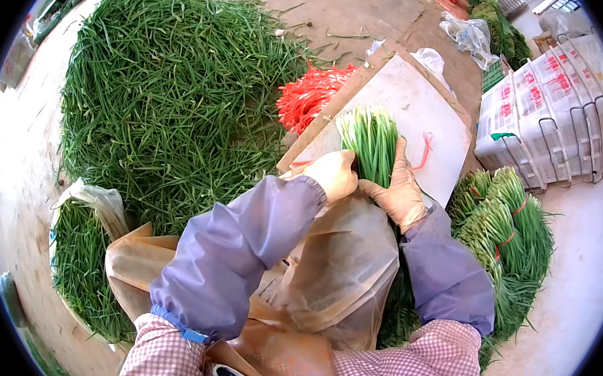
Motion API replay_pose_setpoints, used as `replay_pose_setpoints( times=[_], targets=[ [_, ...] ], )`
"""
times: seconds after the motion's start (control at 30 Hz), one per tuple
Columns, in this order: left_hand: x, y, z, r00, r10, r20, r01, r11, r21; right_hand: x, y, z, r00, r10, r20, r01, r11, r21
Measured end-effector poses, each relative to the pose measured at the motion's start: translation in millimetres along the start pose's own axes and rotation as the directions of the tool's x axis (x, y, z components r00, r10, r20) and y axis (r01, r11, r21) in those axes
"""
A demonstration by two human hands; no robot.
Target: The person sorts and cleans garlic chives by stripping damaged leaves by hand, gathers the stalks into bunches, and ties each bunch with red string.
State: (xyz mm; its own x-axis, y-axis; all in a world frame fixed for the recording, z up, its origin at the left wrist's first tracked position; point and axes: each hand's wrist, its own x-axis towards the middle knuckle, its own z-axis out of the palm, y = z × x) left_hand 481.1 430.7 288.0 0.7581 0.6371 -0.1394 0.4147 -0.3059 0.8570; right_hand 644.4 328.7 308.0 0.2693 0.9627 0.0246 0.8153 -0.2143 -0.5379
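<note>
A bunch of green stalks with pale cut ends (369, 140) lies over the near part of a white board (410, 91), its ends pointing away from me. My left hand (332, 175) is closed at the bunch's left side, with a bit of red tie showing beside it. Around the right side of the bunch curves my right hand (398, 191), thumb across the front and fingers along the stalks. Another red tie (424, 152) lies loose on the board, right of the bunch. The lower stalks are hidden behind my hands and the plastic apron (345, 261).
A big heap of loose green stalks (175, 95) spreads at the left. Red ties (311, 98) are piled beside the board. Tied bunches (501, 226) stack at my right, below white crates (552, 108). An open bag of stalks (86, 264) stands at the lower left.
</note>
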Motion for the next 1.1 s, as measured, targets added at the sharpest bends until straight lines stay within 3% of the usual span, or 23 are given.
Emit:
replay_pose_setpoints(
  times=[0.03, 0.2, 0.3, 0.37, 0.43, 0.53, 0.63, 0.7, 0.77, 0.8, 0.9, 0.93, 1.03, 1.07, 1.1],
  targets=[
    [2.2, 0.6, -3.3, 0.999, -0.021, 0.027, 0.02, 0.999, 0.028, 1.2, 2.6, 7.0, 1.0, 0.024, -0.012, -0.025, 0.992, -0.127],
    [0.4, -15.5, -14.6, 0.99, -0.037, 0.139, 0.077, 0.953, -0.293, 10.8, 5.8, -4.8, 0.975, 0.189, 0.119, -0.183, 0.981, -0.059],
    [-20.5, -8.4, -35.8, 0.996, -0.092, -0.007, 0.089, 0.974, -0.208, 13.5, 26.6, -7.8, 0.986, 0.128, 0.104, -0.132, 0.991, 0.034],
    [-41.7, -4.5, -44.7, 0.983, -0.171, -0.069, 0.138, 0.931, -0.339, 16.2, 40.5, -5.4, 0.99, 0.093, 0.104, -0.105, 0.988, 0.116],
    [-52.6, -13.5, -41.6, 0.983, -0.146, -0.11, 0.119, 0.968, -0.222, 18.4, 44.7, -5.7, 0.99, 0.079, 0.114, -0.099, 0.978, 0.182],
    [-60.2, -23.5, -34.7, 0.992, -0.113, -0.046, 0.109, 0.99, -0.086, 19.4, 48.6, -9.3, 0.984, 0.112, 0.142, -0.137, 0.974, 0.179],
    [-65.3, -20.0, -37.1, 0.99, 0.095, 0.104, -0.087, 0.993, -0.08, 22.8, 54.5, -6.6, 0.982, 0.118, 0.147, -0.145, 0.971, 0.189],
    [-60.4, -13.0, -37.6, 0.953, 0.143, 0.267, -0.13, 0.989, -0.064, 24.5, 60.9, -5.2, 0.981, 0.123, 0.152, -0.155, 0.963, 0.221],
    [-50.0, -9.8, -34.7, 0.887, 0.228, 0.401, -0.236, 0.971, -0.031, 27.1, 67.9, -3.8, 0.979, 0.121, 0.167, -0.165, 0.943, 0.288],
    [-40.2, -1.4, -37.7, 0.778, 0.198, 0.597, -0.231, 0.973, -0.021, 28.1, 65.1, -4.7, 0.976, 0.116, 0.186, -0.176, 0.919, 0.354],
    [-34.5, -18.6, -12.3, 0.602, 0.461, 0.652, -0.303, 0.887, -0.348, 30.9, 58.5, -5.9, 0.966, 0.105, 0.238, -0.214, 0.84, 0.499],
    [-32.3, -21.3, -0.1, 0.52, 0.524, 0.675, -0.147, 0.833, -0.533, 30.7, 55.3, -8.1, 0.962, 0.109, 0.251, -0.228, 0.825, 0.516],
    [-28.1, -17.7, -14.1, 0.549, 0.281, 0.787, -0.267, 0.951, -0.154, 30.2, 52.1, -9.3, 0.956, 0.142, 0.258, -0.262, 0.81, 0.524],
    [-30.7, -12.8, -21.6, 0.586, 0.171, 0.792, -0.199, 0.978, -0.064, 28.9, 50.9, -9.1, 0.959, 0.136, 0.248, -0.251, 0.813, 0.525],
    [-29.3, -21.1, -16.8, 0.62, 0.227, 0.751, -0.171, 0.973, -0.153, 28.0, 47.7, -9.2, 0.963, 0.125, 0.238, -0.237, 0.816, 0.527]
  ],
)
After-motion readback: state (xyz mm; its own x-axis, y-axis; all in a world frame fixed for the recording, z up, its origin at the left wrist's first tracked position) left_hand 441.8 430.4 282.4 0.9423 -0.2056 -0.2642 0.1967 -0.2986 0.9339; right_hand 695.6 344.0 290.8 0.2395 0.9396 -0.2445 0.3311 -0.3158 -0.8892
